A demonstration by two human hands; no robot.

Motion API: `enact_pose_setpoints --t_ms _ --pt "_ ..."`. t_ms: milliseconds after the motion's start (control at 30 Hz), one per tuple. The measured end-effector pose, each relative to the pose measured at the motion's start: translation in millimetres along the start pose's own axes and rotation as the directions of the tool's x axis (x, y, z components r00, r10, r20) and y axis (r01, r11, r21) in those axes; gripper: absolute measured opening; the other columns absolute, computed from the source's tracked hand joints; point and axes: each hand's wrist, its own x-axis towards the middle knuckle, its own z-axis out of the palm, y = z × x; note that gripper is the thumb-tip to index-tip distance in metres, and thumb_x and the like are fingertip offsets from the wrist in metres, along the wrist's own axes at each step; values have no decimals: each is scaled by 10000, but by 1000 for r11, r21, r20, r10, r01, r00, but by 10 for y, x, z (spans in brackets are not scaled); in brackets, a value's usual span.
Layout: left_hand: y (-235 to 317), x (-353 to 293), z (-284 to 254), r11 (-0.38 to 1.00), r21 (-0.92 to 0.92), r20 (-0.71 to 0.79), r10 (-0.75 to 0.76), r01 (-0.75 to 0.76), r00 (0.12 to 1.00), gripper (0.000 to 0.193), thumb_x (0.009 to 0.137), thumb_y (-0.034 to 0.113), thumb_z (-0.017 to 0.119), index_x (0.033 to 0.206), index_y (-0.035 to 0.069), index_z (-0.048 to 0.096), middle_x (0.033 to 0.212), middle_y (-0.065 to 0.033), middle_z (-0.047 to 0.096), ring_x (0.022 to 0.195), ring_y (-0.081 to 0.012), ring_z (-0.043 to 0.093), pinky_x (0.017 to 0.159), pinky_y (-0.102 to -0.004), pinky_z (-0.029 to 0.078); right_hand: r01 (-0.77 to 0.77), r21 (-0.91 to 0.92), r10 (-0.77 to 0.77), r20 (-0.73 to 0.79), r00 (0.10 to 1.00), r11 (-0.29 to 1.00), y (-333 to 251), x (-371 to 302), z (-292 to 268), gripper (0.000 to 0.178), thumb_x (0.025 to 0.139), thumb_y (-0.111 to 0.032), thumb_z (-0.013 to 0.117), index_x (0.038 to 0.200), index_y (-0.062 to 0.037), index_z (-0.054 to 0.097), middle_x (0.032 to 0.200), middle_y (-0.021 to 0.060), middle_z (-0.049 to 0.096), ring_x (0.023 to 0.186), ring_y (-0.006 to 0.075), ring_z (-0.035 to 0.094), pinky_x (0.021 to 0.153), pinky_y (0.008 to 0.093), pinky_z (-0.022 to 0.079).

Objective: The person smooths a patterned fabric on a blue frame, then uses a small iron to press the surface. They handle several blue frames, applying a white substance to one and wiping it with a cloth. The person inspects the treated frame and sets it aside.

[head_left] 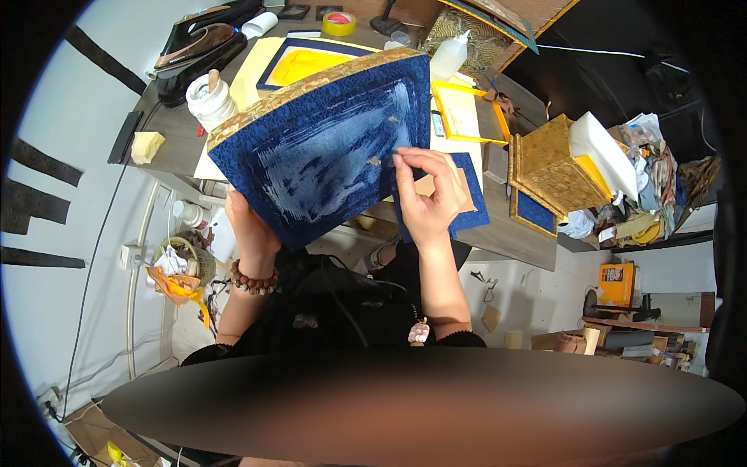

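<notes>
Tilted up over the table edge is a box or lid [334,148] with a dark blue patterned cloth face and a gold brocade side. Whitish streaks, like smeared glue, cover the middle of the blue face, along with a couple of small tan specks. My left hand [253,226] grips its lower left corner, the fingers hidden behind it. Close to the right part of the blue face, my right hand [428,194] is closed in a pinch of thumb and fingertips. Whatever lies in that pinch, if anything, is too small to make out.
A white glue tub [210,101], an iron [202,50], yellow tape [338,24] and a squeeze bottle [450,57] stand on the far table. Blue panels [472,210] lie beside my right hand. A gold brocade box [552,159] sits at the right edge.
</notes>
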Motion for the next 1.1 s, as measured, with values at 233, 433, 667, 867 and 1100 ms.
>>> enact_pose_setpoints --t_ms 233,433,667,867,1100 --pt "-9 -71 74 1000 -21 101 13 -11 995 869 928 648 649 1436 -29 455 1379 -132 587 1228 -233 612 1032 -393 520 -75 1 74 -114 991 997 129 122 49 253 779 88 818 864 -38 614 924 116 754 840 223 712 778 316 552" --pt "17 -101 138 1000 -24 107 11 -8 994 882 917 652 658 1436 -33 460 1364 -125 605 1200 -229 635 1018 -388 537 -177 76 187 -142 972 981 190 53 102 273 820 86 794 843 -40 553 882 104 723 815 201 692 758 301 544" --pt "-9 -120 113 999 -20 91 30 -28 995 844 931 621 659 1433 -30 471 1367 -121 611 1196 -228 638 1015 -386 541 -184 176 209 -136 968 967 174 -23 109 269 854 95 759 875 -38 526 913 118 689 822 179 680 767 286 544" --pt "-13 -120 98 998 -55 68 0 3 998 787 949 584 661 1422 -21 488 1356 -118 621 1186 -228 644 1009 -383 547 -147 107 156 -79 985 983 105 -22 15 328 865 124 749 935 -45 477 1020 145 689 903 153 653 853 289 549" --pt "-28 -113 116 996 -84 97 25 -17 995 755 960 556 665 1415 -22 499 1352 -120 626 1187 -228 646 1003 -385 551 -180 209 217 -169 961 961 124 26 99 302 843 85 790 908 -37 521 975 138 716 848 161 684 798 286 562"
